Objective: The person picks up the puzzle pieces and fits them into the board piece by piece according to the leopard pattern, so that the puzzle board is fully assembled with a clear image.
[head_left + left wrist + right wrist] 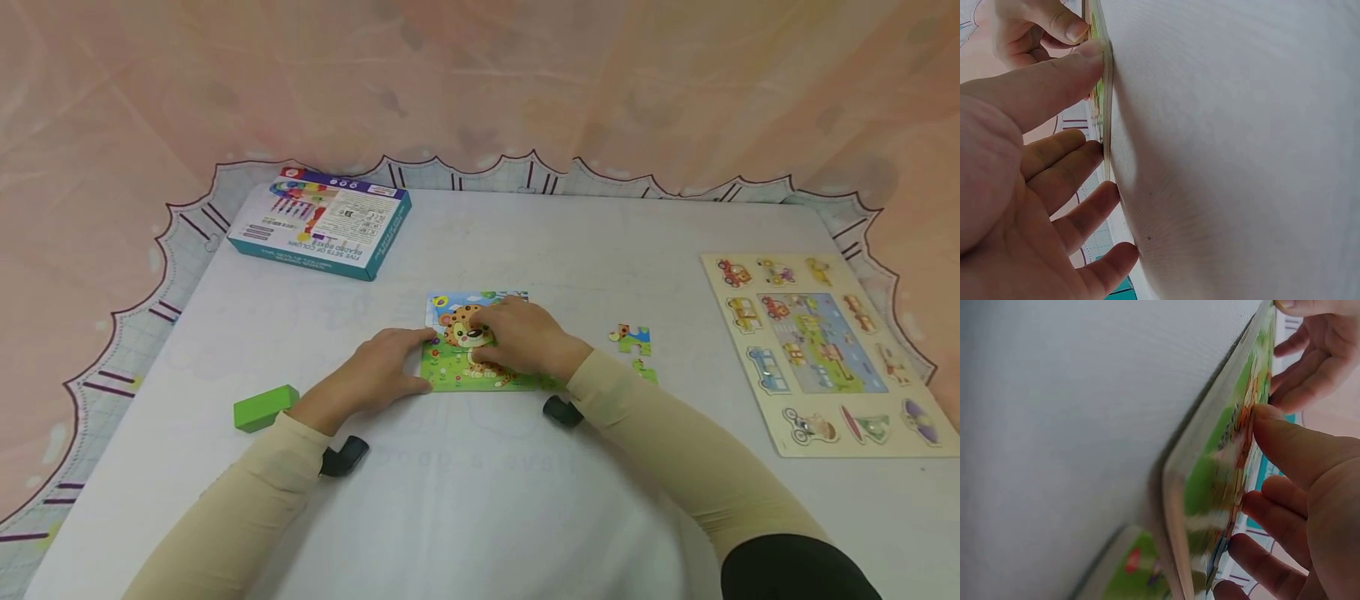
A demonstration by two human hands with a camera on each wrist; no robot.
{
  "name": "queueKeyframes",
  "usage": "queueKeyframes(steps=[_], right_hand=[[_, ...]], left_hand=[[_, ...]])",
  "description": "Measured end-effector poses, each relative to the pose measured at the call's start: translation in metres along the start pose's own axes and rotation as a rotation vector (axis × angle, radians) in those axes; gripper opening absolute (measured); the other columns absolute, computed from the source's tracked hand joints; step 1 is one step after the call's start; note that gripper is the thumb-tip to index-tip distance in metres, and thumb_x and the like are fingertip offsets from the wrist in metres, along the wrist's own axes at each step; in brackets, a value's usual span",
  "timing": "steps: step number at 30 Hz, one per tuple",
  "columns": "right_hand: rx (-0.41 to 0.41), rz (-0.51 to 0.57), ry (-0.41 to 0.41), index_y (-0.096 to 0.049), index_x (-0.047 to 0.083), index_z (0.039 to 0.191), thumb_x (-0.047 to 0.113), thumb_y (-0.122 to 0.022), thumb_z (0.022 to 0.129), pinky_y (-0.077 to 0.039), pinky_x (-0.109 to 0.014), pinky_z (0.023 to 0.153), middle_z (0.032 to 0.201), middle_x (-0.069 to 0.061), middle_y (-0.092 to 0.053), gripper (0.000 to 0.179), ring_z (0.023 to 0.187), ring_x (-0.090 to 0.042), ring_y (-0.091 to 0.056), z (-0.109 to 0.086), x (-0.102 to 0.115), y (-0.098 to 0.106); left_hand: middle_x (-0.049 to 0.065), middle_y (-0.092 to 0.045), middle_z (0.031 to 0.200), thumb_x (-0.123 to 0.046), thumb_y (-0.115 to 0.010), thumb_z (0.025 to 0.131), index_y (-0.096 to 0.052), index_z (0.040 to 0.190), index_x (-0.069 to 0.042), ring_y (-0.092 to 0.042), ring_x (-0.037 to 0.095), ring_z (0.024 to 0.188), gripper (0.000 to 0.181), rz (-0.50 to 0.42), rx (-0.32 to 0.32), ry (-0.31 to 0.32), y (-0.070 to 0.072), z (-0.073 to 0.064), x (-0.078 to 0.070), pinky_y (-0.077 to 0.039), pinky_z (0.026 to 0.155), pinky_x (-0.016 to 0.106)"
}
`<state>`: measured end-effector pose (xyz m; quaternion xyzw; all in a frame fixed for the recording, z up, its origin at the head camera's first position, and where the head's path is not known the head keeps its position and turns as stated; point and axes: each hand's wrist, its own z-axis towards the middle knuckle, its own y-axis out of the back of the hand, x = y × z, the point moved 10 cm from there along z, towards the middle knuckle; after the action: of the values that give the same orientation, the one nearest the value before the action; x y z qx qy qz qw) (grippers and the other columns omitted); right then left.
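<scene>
A leopard jigsaw puzzle [450, 377] with a green and blue background lies flat on the table in the head view. At its left edge is my left hand [378, 367], thumb and fingers fairly straight and spread; in the left wrist view the thumb [1063, 81] touches the edge. Over the right part of the puzzle, my right hand [525, 337] rests its thumb and fingertips on the picture, covering some of it. The right wrist view shows that thumb [1291, 434] on the surface. Further right lie loose jigsaw pieces [636, 337], partly hidden by the right forearm.
A teal and white box [322, 221] lies at the back left. Beside my left wrist is a green block [262, 408]. A pale board [761, 417] with vehicle pictures lies at the right. Scalloped cloth [161, 312] edges the white table [450, 500].
</scene>
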<state>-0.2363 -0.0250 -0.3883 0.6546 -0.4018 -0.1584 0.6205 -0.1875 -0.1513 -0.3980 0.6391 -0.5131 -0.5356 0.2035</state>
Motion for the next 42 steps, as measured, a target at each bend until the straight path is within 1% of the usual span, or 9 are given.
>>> queueKeyframes(steps=[4,8,12,15,18,22,30,36,42], right_hand=[[0.004,0.005,-0.010,-0.065,0.017,0.130,0.041,-0.068,0.094,-0.051,-0.040,0.087,0.125,0.002,-0.065,0.044,0.109,-0.024,-0.055,0.000,0.000,0.000],[0.009,0.021,-0.009,-0.063,0.013,0.132,0.042,-0.068,0.094,-0.050,-0.041,0.093,0.128,-0.001,-0.064,0.048,0.113,-0.026,-0.055,0.001,-0.002,0.000],[0.013,0.093,-0.016,-0.057,0.010,0.141,0.046,-0.069,0.093,-0.046,-0.042,0.101,0.135,-0.006,-0.060,0.061,0.121,-0.026,-0.054,0.000,-0.007,0.003],[-0.003,0.156,-0.022,-0.055,0.007,0.142,0.044,-0.071,0.092,-0.045,-0.043,0.103,0.135,-0.008,-0.060,0.064,0.122,-0.027,-0.053,-0.005,-0.012,0.009],[-0.030,0.176,-0.022,-0.054,0.006,0.142,0.040,-0.072,0.092,-0.044,-0.043,0.105,0.137,-0.008,-0.059,0.062,0.126,-0.029,-0.051,-0.014,-0.015,0.020],[-0.060,0.169,-0.032,-0.052,0.007,0.145,0.038,-0.072,0.093,-0.042,-0.047,0.108,0.143,-0.010,-0.055,0.064,0.133,-0.032,-0.046,-0.028,-0.020,0.033],[-0.119,0.147,-0.081,-0.050,0.007,0.146,0.035,-0.074,0.091,-0.040,-0.052,0.109,0.147,-0.011,-0.051,0.066,0.135,-0.034,-0.045,-0.057,-0.037,0.051],[-0.153,0.142,-0.117,-0.049,0.005,0.147,0.033,-0.073,0.093,-0.036,-0.052,0.112,0.149,-0.014,-0.049,0.065,0.137,-0.034,-0.042,-0.075,-0.052,0.057],[-0.182,0.153,-0.166,-0.050,0.005,0.146,0.032,-0.072,0.093,-0.036,-0.054,0.111,0.148,-0.015,-0.050,0.063,0.136,-0.035,-0.043,-0.093,-0.073,0.058]], left_hand=[[0.016,-0.044,0.152,-0.021,-0.078,0.088,-0.044,0.151,-0.007,-0.033,0.038,0.142,0.073,-0.002,-0.001,0.000,0.000,0.000,0.000,-0.030,0.115,0.056],[0.017,-0.044,0.151,-0.021,-0.078,0.089,-0.043,0.151,-0.007,-0.033,0.038,0.142,0.073,-0.006,-0.001,-0.003,0.000,0.001,0.000,-0.030,0.115,0.056],[0.017,-0.044,0.151,-0.021,-0.078,0.089,-0.043,0.151,-0.007,-0.033,0.038,0.142,0.073,-0.004,-0.004,-0.011,0.000,0.001,-0.001,-0.030,0.114,0.056],[0.017,-0.044,0.151,-0.020,-0.078,0.088,-0.044,0.151,-0.006,-0.034,0.038,0.142,0.073,-0.002,-0.007,-0.010,0.000,0.001,-0.001,-0.030,0.114,0.056],[0.017,-0.045,0.151,-0.020,-0.079,0.087,-0.044,0.151,-0.007,-0.034,0.038,0.142,0.073,0.003,-0.008,-0.004,-0.001,0.002,-0.001,-0.030,0.114,0.056],[0.017,-0.045,0.151,-0.020,-0.079,0.087,-0.044,0.151,-0.007,-0.034,0.038,0.142,0.074,0.007,-0.010,0.001,-0.001,0.002,-0.001,-0.031,0.114,0.055],[0.017,-0.044,0.151,-0.020,-0.079,0.087,-0.044,0.151,-0.007,-0.034,0.039,0.142,0.074,0.015,-0.015,-0.001,0.000,0.000,-0.001,-0.030,0.114,0.056],[0.018,-0.045,0.150,-0.020,-0.079,0.087,-0.045,0.150,-0.006,-0.034,0.039,0.141,0.073,0.018,-0.017,-0.008,0.000,0.000,-0.001,-0.030,0.114,0.056],[0.017,-0.045,0.150,-0.020,-0.079,0.087,-0.045,0.150,-0.007,-0.034,0.039,0.141,0.073,0.013,-0.018,-0.015,0.000,0.001,-0.002,-0.030,0.114,0.057]])
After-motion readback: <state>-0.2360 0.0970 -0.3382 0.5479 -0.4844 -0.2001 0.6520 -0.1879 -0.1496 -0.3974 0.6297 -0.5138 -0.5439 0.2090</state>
